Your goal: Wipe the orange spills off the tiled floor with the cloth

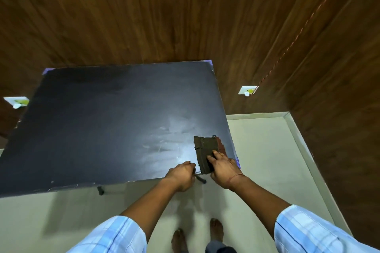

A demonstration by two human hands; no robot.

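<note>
A folded dark brown cloth lies on the near right corner of a black table top. My right hand rests on the cloth's near end, fingers on top and thumb at its edge, gripping it. My left hand is closed around the table's front edge just left of the cloth. Pale smear marks show on the table surface left of the cloth. The pale tiled floor lies below and to the right of the table. I see no orange spill on the visible floor.
Dark wood-panelled walls close in behind and on the right, with a skirting strip along the floor. White wall sockets sit at right and at left. Black table feet stand on the floor. My bare feet are below.
</note>
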